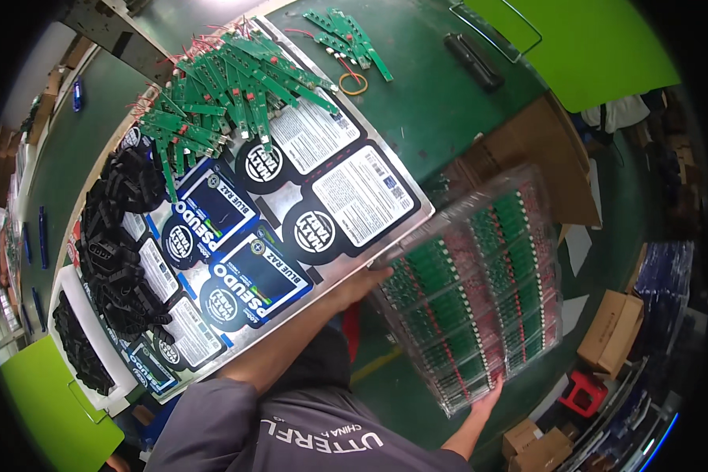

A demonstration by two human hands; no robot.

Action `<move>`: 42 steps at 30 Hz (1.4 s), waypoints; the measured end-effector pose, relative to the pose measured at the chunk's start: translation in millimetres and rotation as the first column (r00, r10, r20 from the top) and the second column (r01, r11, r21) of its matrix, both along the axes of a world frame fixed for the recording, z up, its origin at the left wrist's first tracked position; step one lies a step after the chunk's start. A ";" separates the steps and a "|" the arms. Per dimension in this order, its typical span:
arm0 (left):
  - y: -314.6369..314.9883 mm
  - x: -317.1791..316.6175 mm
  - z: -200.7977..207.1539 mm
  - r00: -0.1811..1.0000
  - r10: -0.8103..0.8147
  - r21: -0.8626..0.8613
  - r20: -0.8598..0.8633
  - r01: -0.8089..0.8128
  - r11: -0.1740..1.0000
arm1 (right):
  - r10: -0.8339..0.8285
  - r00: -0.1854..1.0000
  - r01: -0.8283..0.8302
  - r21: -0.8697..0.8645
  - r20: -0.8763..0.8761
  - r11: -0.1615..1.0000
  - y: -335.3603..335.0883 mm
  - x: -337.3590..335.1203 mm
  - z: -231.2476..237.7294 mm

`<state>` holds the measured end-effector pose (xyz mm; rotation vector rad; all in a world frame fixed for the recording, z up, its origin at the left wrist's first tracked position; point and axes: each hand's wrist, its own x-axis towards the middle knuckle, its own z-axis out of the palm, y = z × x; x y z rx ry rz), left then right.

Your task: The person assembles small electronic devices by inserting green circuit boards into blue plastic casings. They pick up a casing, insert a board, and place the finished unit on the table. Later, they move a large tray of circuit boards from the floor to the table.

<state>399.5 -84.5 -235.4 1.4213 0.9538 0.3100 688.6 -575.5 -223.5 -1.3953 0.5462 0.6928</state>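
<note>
Between my hands is a clear plastic tray [480, 291] packed with rows of green circuit boards with red and pink wires. It is tilted, off to the right of the bench. My left hand [368, 282] is closed on its near left edge, fingers partly hidden behind it. At the lower edge, my right hand [489, 396] grips the tray from below, its fingers mostly out of sight. Left of the tray, a printed sheet-metal board [346, 263] bears a heap of loose green circuit strips [228, 86] with red wires.
Black plastic parts [122, 236] are piled along the board's left side. A few more circuit strips [350, 39] and a dark tool-like bar [473, 61] lie on the green bench top [417, 102]. An open cardboard box [543, 157] stands behind the tray; a red stool [584, 393] is at lower right.
</note>
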 end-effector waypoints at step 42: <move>-21.7 -139.3 62.9 0.963 0.266 -0.257 -0.048 -0.270 0.928 | 0.078 0.990 -0.078 -0.002 0.114 0.997 12.0 -50.0 73.5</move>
